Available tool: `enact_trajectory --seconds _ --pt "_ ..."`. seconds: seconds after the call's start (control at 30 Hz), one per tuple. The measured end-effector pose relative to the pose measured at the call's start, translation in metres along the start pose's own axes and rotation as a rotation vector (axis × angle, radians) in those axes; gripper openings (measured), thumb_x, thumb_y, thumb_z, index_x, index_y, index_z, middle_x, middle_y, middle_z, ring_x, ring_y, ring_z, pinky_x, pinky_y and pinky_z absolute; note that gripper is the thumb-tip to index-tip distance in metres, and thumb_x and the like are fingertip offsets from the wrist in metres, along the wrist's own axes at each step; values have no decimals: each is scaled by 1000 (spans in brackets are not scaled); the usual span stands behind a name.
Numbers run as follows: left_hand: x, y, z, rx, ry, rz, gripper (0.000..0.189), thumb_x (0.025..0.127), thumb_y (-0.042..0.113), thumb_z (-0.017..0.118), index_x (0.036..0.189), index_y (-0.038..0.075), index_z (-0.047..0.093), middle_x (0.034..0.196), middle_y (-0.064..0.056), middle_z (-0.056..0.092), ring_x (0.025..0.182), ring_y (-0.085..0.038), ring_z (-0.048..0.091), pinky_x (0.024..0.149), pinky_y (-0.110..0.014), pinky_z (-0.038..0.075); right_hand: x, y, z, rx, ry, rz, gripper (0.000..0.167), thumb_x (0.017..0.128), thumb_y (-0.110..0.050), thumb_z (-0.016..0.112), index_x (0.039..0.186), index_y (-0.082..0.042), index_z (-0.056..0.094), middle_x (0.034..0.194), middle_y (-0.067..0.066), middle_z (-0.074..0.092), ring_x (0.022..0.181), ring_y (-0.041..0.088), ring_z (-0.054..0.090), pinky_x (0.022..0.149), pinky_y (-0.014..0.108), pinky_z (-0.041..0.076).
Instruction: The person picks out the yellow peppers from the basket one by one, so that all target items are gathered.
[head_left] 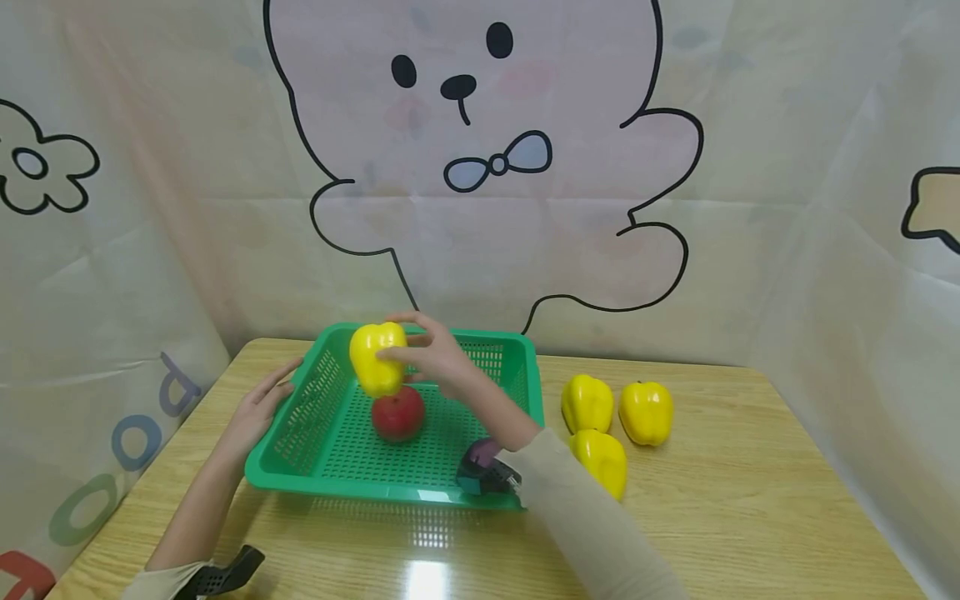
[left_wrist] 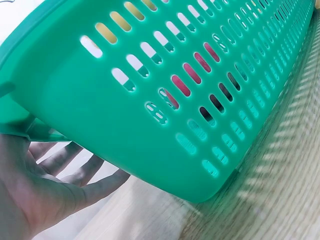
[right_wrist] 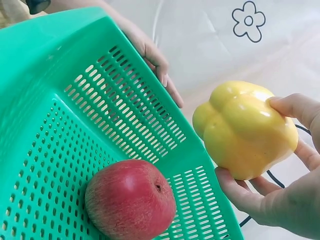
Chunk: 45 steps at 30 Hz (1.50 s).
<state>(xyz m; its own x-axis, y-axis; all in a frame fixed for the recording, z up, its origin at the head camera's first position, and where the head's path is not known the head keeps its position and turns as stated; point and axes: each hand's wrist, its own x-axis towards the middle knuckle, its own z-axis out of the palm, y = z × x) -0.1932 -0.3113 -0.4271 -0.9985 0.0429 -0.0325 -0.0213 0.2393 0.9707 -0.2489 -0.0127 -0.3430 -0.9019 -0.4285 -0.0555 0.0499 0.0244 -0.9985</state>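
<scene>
My right hand [head_left: 441, 357] holds a yellow bell pepper [head_left: 375, 360] between thumb and fingers, above the left part of a green plastic basket [head_left: 352, 486]. In the right wrist view the pepper [right_wrist: 245, 132] is gripped from its side, near the basket wall. A red apple [head_left: 398, 414] lies on the slotted floor below it. Against the outer left side of the basket rests my left hand [head_left: 258, 410], its fingers extended along the rim. Through the wall slots in the left wrist view, red and dark patches show.
Three more yellow bell peppers [head_left: 647, 413] sit on the wooden table [head_left: 750, 492] right of the basket. A purple thing [head_left: 483, 451] in the basket's front right is partly hidden by the right wrist's camera. A printed cloth [head_left: 570, 250] hangs behind the table.
</scene>
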Motion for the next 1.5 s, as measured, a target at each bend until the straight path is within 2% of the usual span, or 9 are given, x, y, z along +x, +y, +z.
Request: enact_trajectory --seconds 0.43,0.67,1.2,1.5 --pt "-2 0 -1 -9 -18 34 67 116 42 40 170 9 20 119 25 62 97 -6 69 79 -29 60 -14 -3 -7 -24 27 -1 58 95 -13 80 147 -15 56 146 21 57 117 35 68 86 47 64" --pt "-1 0 -1 0 -4 13 65 116 40 40 170 8 20 117 23 63 95 -6 69 77 -29 60 -21 1 -13 -15 36 -9 55 94 -14 81 144 -16 58 144 20 59 116 34 68 88 48 63" --pt "-2 2 -1 3 5 8 65 116 39 41 169 9 22 115 26 63 94 -5 69 77 -28 60 -37 8 -26 5 65 -34 55 94 -13 81 144 -15 59 148 19 54 131 36 59 89 47 63" --pt "-2 2 -1 -32 -7 17 64 116 38 42 169 10 23 116 24 64 93 -6 69 76 -28 60 -47 12 -31 -13 72 -53 51 95 -14 80 142 -16 60 144 17 59 124 35 64 88 47 63"
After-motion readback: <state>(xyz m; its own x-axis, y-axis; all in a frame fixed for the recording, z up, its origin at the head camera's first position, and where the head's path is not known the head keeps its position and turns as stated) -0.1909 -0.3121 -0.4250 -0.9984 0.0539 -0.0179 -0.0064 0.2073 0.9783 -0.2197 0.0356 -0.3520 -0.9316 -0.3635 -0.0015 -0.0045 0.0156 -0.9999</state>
